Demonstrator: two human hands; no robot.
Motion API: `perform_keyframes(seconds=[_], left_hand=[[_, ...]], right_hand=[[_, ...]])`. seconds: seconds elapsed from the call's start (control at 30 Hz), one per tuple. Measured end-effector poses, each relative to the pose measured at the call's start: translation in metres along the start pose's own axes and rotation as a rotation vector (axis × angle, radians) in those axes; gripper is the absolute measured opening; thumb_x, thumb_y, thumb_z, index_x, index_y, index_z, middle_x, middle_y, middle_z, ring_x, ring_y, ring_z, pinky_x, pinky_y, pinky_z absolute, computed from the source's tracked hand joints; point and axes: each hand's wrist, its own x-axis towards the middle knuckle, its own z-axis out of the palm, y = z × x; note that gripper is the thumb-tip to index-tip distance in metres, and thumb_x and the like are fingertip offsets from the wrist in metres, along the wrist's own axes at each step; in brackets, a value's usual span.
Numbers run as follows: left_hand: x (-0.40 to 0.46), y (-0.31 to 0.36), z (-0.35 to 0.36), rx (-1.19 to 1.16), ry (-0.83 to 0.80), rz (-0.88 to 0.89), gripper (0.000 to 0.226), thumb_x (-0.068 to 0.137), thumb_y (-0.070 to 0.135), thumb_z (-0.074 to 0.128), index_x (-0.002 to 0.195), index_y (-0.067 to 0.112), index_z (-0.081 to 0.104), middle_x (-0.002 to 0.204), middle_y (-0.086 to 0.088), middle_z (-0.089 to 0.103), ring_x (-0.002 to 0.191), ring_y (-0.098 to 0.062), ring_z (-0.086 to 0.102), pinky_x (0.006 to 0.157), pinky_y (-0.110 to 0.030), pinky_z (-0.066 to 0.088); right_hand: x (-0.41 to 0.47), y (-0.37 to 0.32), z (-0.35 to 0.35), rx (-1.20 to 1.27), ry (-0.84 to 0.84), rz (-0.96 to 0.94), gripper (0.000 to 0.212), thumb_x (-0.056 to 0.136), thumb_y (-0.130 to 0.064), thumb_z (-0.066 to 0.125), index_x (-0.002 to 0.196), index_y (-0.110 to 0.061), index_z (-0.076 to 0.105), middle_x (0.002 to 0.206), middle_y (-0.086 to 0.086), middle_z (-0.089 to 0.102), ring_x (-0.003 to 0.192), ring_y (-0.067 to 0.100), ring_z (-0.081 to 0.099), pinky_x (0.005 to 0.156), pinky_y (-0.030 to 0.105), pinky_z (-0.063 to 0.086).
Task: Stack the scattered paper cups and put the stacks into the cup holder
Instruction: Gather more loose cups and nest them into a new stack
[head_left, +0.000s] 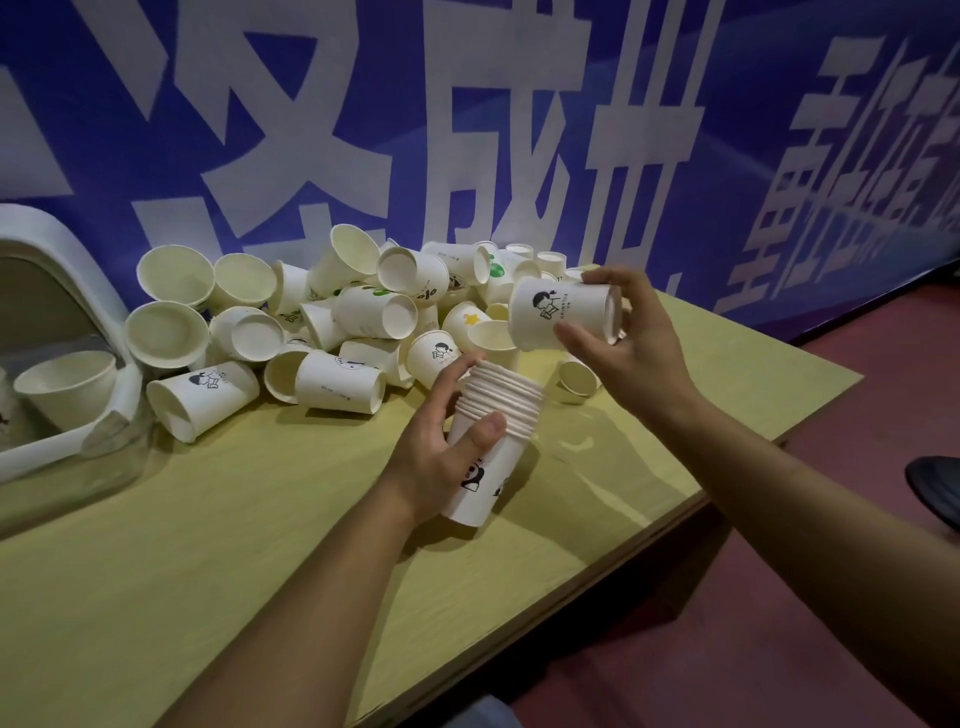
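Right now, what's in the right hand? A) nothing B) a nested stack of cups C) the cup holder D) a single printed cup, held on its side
D: the right hand grips a single printed cup lying sideways above the stack of cups, which the left hand holds.

A pale yellow-green wooden table (218, 519) carries a heap of white paper cups (332, 317) and a white plastic cup holder (78, 291) at its left.

White paper cups (332, 312) heaped on their sides; tilted nested stack (493, 441); single cup (563, 312) above it.
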Motion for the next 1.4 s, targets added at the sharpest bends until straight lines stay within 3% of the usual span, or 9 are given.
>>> perform_keyframes(seconds=[0.23, 0.37, 0.5, 0.67, 0.8, 0.9, 1.0, 1.13, 1.4], left_hand=[[0.0, 0.006, 0.004, 0.018, -0.065, 0.012, 0.082, 0.076, 0.063, 0.064, 0.149, 0.058, 0.026, 0.134, 0.031, 0.055, 0.119, 0.004, 0.059, 0.093, -0.022, 0.052], [0.0, 0.005, -0.001, -0.021, -0.021, 0.01, 0.085, 0.075, 0.063, 0.064, 0.15, 0.057, 0.025, 0.134, 0.017, 0.058, 0.107, -0.004, 0.067, 0.081, -0.027, 0.058], [0.0, 0.004, -0.001, 0.0, 0.035, 0.015, 0.083, 0.074, 0.064, 0.062, 0.148, 0.054, 0.026, 0.126, 0.012, 0.061, 0.1, -0.008, 0.068, 0.078, -0.031, 0.06], [0.003, 0.0, -0.005, -0.002, 0.108, 0.023, 0.087, 0.077, 0.06, 0.061, 0.152, 0.054, 0.02, 0.141, 0.005, 0.054, 0.105, -0.008, 0.067, 0.083, -0.029, 0.059], [0.002, 0.002, -0.003, 0.036, 0.093, 0.025, 0.077, 0.073, 0.064, 0.062, 0.143, 0.062, 0.03, 0.134, 0.004, 0.058, 0.104, -0.008, 0.066, 0.084, -0.03, 0.057], [0.002, 0.005, 0.0, 0.036, 0.09, 0.046, 0.076, 0.074, 0.063, 0.062, 0.141, 0.064, 0.028, 0.132, 0.005, 0.058, 0.102, -0.003, 0.065, 0.079, -0.015, 0.052], [0.001, 0.004, 0.001, 0.041, 0.08, 0.047, 0.076, 0.073, 0.066, 0.061, 0.141, 0.068, 0.026, 0.134, 0.009, 0.056, 0.103, 0.001, 0.063, 0.078, -0.012, 0.051], [0.001, 0.006, 0.001, 0.054, 0.072, 0.048, 0.076, 0.071, 0.068, 0.06, 0.138, 0.072, 0.024, 0.134, 0.015, 0.053, 0.104, 0.006, 0.061, 0.079, -0.011, 0.05], [0.001, 0.006, 0.002, 0.057, 0.061, 0.052, 0.078, 0.072, 0.067, 0.061, 0.141, 0.067, 0.025, 0.136, 0.011, 0.055, 0.106, 0.004, 0.061, 0.079, -0.009, 0.049]], right_hand=[[-0.016, -0.007, 0.03, 0.237, -0.029, 0.123, 0.005, 0.097, -0.023, 0.064, 0.099, -0.021, 0.06, 0.095, 0.002, 0.064, 0.09, 0.018, 0.066, 0.079, 0.046, 0.06], [-0.016, -0.005, 0.034, 0.291, -0.139, 0.163, 0.048, 0.091, -0.02, 0.072, 0.126, -0.043, 0.049, 0.101, 0.011, 0.052, 0.091, 0.023, 0.062, 0.084, 0.04, 0.059], [-0.017, -0.002, 0.034, 0.265, -0.181, 0.163, 0.044, 0.091, -0.03, 0.07, 0.125, -0.053, 0.055, 0.102, 0.011, 0.056, 0.096, 0.024, 0.064, 0.091, 0.054, 0.056], [-0.032, 0.007, 0.029, 0.091, -0.265, 0.066, 0.031, 0.097, -0.027, 0.063, 0.125, -0.039, 0.065, 0.105, 0.005, 0.066, 0.099, 0.017, 0.061, 0.091, 0.04, 0.055], [-0.034, 0.018, 0.013, -0.184, -0.147, 0.004, 0.026, 0.094, -0.03, 0.067, 0.118, -0.04, 0.067, 0.103, -0.008, 0.059, 0.096, 0.008, 0.058, 0.08, 0.031, 0.049], [-0.025, 0.041, -0.007, -0.632, 0.009, 0.08, 0.037, 0.09, -0.049, 0.065, 0.126, -0.044, 0.06, 0.126, -0.005, 0.052, 0.119, 0.018, 0.046, 0.099, 0.039, 0.034], [-0.021, 0.065, -0.029, -0.907, -0.036, 0.257, 0.062, 0.091, -0.063, 0.055, 0.147, -0.043, 0.038, 0.153, 0.001, 0.028, 0.141, 0.029, 0.021, 0.11, 0.051, 0.024], [-0.021, 0.084, -0.04, -0.885, -0.086, 0.324, 0.053, 0.097, -0.061, 0.047, 0.142, -0.034, 0.05, 0.16, 0.0, 0.023, 0.148, 0.029, 0.009, 0.114, 0.058, 0.02], [-0.019, 0.083, -0.041, -0.61, -0.114, 0.233, 0.024, 0.098, -0.034, 0.062, 0.12, -0.026, 0.067, 0.152, -0.002, 0.038, 0.142, 0.025, 0.022, 0.111, 0.051, 0.032]])
